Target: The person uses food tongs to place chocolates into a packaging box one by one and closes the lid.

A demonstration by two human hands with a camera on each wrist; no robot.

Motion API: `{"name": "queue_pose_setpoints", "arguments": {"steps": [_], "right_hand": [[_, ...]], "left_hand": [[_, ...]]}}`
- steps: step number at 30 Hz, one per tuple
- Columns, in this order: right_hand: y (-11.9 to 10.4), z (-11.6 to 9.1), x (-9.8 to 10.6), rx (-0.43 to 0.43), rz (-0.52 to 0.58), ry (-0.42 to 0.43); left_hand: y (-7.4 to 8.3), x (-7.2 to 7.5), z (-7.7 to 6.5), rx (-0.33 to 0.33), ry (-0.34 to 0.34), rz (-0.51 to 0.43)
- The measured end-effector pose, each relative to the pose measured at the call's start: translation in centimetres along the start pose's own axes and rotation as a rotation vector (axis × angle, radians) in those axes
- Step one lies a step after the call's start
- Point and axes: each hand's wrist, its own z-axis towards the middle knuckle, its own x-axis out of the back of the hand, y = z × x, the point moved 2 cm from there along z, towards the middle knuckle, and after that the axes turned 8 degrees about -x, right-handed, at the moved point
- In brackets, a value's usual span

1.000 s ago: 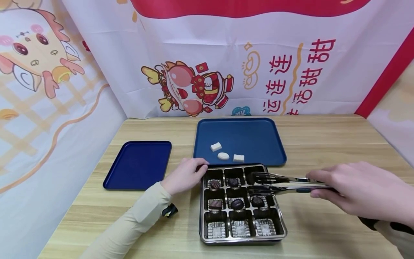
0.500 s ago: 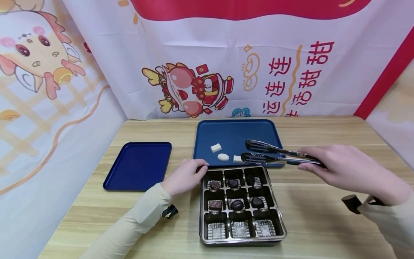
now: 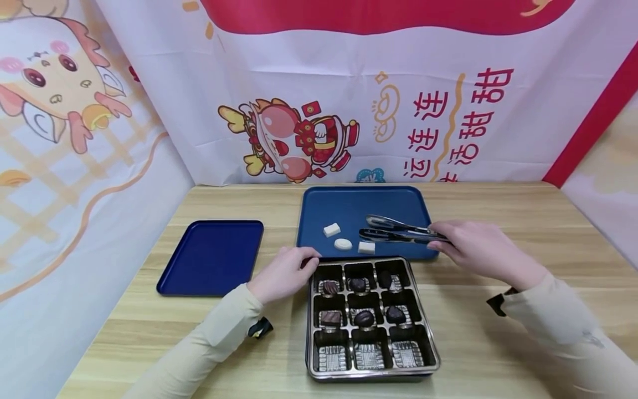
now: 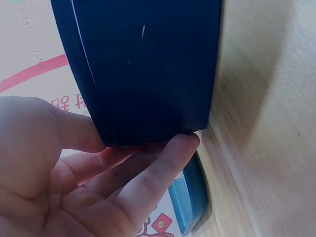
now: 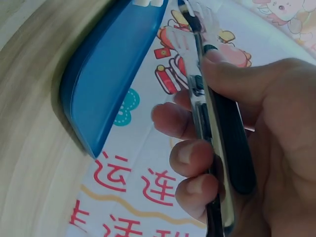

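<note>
In the head view a dark chocolate box (image 3: pixel 374 376) with compartments stands on the table. Several dark chocolates fill its back and middle rows; the front row is bare. My left hand (image 3: pixel 284 274) grips the box's far left corner, its thumb and fingers against the dark side in the left wrist view. Metal tongs (image 3: pixel 391 236) are held in my right hand (image 3: pixel 483 249), arms apart, over the blue tray (image 3: pixel 394 200). Near the tong tips lies a white rectangular chocolate (image 3: pixel 366 247). An oval white piece (image 3: pixel 343 244) and another white block (image 3: pixel 331 229) lie to its left.
A smaller dark blue tray (image 3: pixel 211 257) sits on the left of the wooden table (image 3: pixel 518 221). The box stands right against the blue tray's front edge. A printed cloth (image 3: pixel 299 61) hangs behind the table.
My right hand has carried the tongs from above the box's back right compartments, up and left over the blue tray. A dark chocolate sits in the back right compartment. My left hand stays put.
</note>
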Motion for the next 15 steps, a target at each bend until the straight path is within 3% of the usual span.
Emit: {"name": "queue_pose_setpoints", "arguments": {"steps": [6, 15], "right_hand": [[-0.3, 0.6, -0.9, -0.01, 0.0, -0.097], [-0.1, 1.2, -1.3, -0.03, 0.033, -0.156]], "left_hand": [[0.2, 0.0, -0.1, -0.001, 0.008, 0.017], [0.2, 0.0, -0.1, 0.006, 0.009, 0.021]]}}
